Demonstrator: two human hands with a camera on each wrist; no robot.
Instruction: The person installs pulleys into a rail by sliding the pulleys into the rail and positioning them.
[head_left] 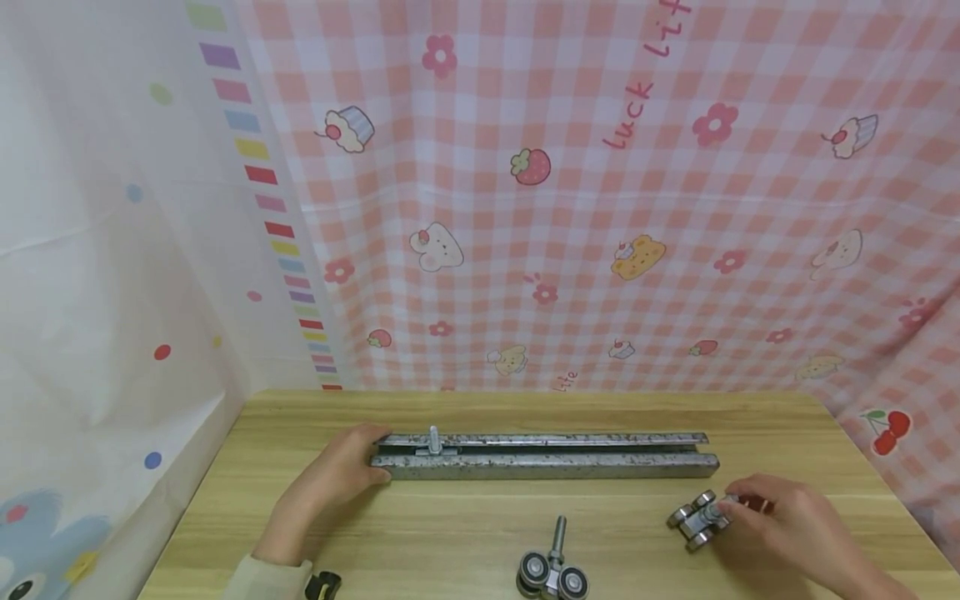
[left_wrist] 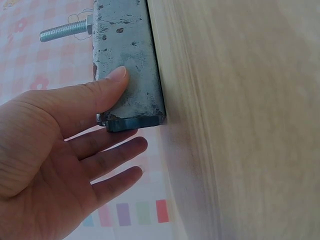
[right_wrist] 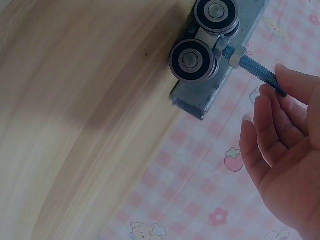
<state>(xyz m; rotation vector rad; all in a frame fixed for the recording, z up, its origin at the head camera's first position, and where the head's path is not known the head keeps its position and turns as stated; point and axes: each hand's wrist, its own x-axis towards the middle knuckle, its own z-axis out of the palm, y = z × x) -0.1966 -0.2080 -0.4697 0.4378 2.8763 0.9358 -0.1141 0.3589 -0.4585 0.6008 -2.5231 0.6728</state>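
Note:
A scuffed metal channel rail (head_left: 555,468) lies lengthwise on the wooden table, its slot facing up. My left hand (head_left: 337,471) grips the rail's left end; in the left wrist view the thumb presses its side wall. Near that end a threaded bolt (left_wrist: 65,31) sticks up out of the slot. At the right, my right hand (head_left: 787,515) pinches the tip of the threaded stem (right_wrist: 257,70) of a roller trolley (head_left: 697,522). This trolley has several metal wheels and is apart from the rail's right end, on its near side.
Another roller trolley (head_left: 552,575) stands on the table (head_left: 420,533) at the near middle, its bolt pointing away. A small black object (head_left: 324,585), partly cut off, lies beside the left sleeve. A pink checked cloth (head_left: 480,208) hangs behind the table, with white cloth at the left.

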